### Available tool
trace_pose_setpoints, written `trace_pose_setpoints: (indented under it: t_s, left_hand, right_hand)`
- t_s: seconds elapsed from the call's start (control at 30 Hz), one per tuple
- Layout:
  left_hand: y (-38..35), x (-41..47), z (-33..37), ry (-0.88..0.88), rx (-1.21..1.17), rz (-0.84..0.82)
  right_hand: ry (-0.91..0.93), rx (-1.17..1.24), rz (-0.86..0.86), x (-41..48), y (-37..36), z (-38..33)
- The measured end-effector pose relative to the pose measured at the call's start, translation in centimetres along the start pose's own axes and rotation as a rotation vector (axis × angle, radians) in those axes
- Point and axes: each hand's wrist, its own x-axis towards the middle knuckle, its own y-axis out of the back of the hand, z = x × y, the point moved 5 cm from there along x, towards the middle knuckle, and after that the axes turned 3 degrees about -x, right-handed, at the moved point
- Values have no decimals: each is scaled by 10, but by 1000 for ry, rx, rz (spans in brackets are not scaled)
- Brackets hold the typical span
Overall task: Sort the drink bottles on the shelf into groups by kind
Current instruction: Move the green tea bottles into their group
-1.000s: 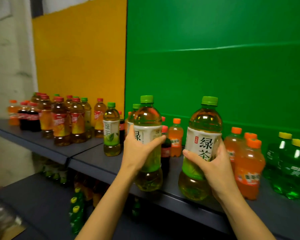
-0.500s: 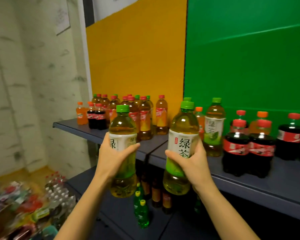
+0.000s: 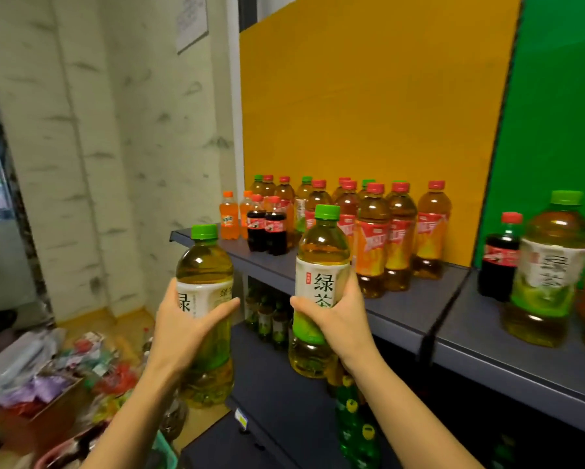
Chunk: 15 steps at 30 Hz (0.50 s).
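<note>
My left hand (image 3: 186, 328) grips one green-tea bottle (image 3: 204, 265) with a green cap, held off the shelf's left end. My right hand (image 3: 338, 319) grips a second green-tea bottle (image 3: 321, 252), in front of the upper shelf (image 3: 406, 309). On that shelf stands a cluster of red-capped iced-tea bottles (image 3: 374, 242), with some green caps behind. Two small cola bottles (image 3: 267, 228) and small orange soda bottles (image 3: 229, 216) stand at its left end. Further right are a cola bottle (image 3: 499, 262) and another green-tea bottle (image 3: 549, 272).
A lower shelf (image 3: 277, 384) carries more bottles, with green soda bottles (image 3: 355, 424) below my right wrist. Yellow and green boards back the shelving. A pale wall stands at left. Packets and boxes (image 3: 47, 377) clutter the floor.
The view has swung left along the shelf, and both hands have carried their green-tea bottles leftward, from the orange and green sodas to the iced-tea cluster.
</note>
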Motion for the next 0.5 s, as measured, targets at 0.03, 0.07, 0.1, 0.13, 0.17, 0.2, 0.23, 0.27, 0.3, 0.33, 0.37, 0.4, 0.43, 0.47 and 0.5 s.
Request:
trace_pose_setpoints:
  t_s: [0.03, 0.07, 0.1, 0.13, 0.17, 0.2, 0.23, 0.27, 0.3, 0.33, 0.37, 0.4, 0.43, 0.47, 0.5]
  left_hand:
    - [6, 13, -10, -5, 3, 9]
    - [11, 26, -19, -8, 4, 14]
    - [16, 41, -29, -10, 5, 19]
    - [21, 57, -39, -11, 5, 24]
    - [25, 75, -48, -15, 1, 30]
    - [29, 93, -57, -19, -4, 35]
    - [32, 113, -67, -21, -5, 39]
    - [35, 132, -76, -20, -7, 42]
    - [38, 152, -85, -19, -10, 51]
    - [41, 171, -94, -24, -11, 63]
    - [46, 190, -102, -32, -10, 78]
    - [50, 208, -111, -38, -8, 93]
    - [54, 225, -119, -41, -6, 109]
    - [58, 241, -126, -44, -5, 121]
    - [63, 257, -133, -47, -4, 130]
  right_hand:
    - [5, 1, -8, 11, -13, 6]
    - [11, 0, -15, 23, -27, 13]
    - [17, 0, -22, 35, -40, 20]
    - [23, 5, -29, 48, -54, 27]
    - [29, 9, -36, 63, -67, 34]
    - [34, 9, -45, 78, -81, 41]
    - [34, 4, -52, 94, -94, 46]
    - [31, -2, -56, 110, -108, 51]
    - [32, -4, -54, 126, -120, 55]
    - [35, -1, -49, 142, -132, 60]
    - [39, 5, -44, 157, -144, 64]
    - [42, 10, -38, 172, -156, 68]
    - [45, 12, -35, 185, -168, 72]
    - [49, 15, -34, 198, -179, 75]
    - [53, 13, -33, 210, -191, 79]
